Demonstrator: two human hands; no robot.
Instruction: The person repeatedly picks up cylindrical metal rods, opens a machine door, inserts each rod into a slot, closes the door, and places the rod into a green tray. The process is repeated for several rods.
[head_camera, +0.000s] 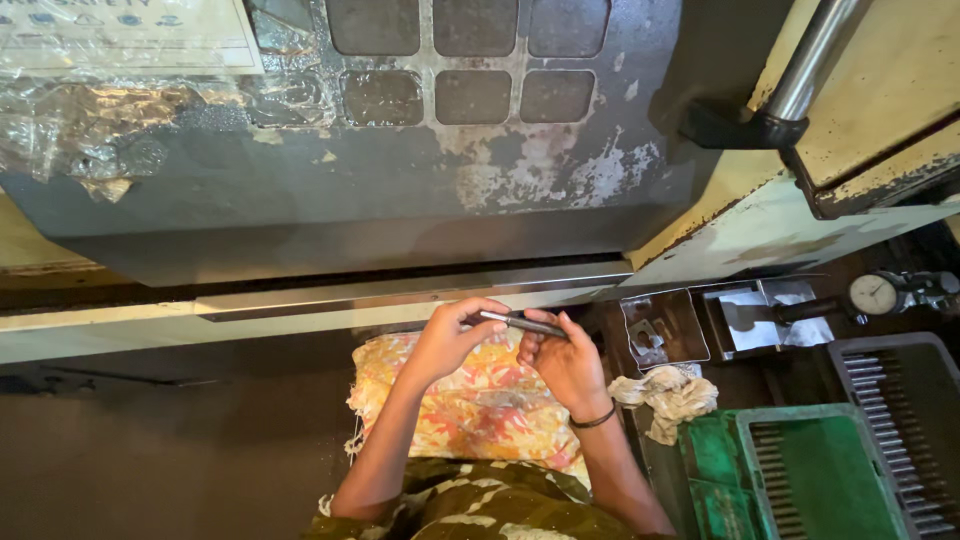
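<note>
I hold a thin metal rod (522, 322) level between both hands. My left hand (448, 338) grips its left end with thumb and fingertips; my right hand (566, 362) is closed around the right part, thumb on top. A dark band (592, 419) sits on my right wrist.

Positions relative to the rod:
- Directly below it: a flowered cloth (480, 405) in orange, yellow and white, under both hands.
- Above it: the long pale ledge (300, 312) of the grey machine (400, 200), close behind my fingers.
- To its right: a small metal tray (690, 335), then a dial gauge (873, 294) farther right.
- Below and to its right: a crumpled white rag (668, 398), a green crate (820, 470) and a grey crate (900, 410) with rows of slim parts.
</note>
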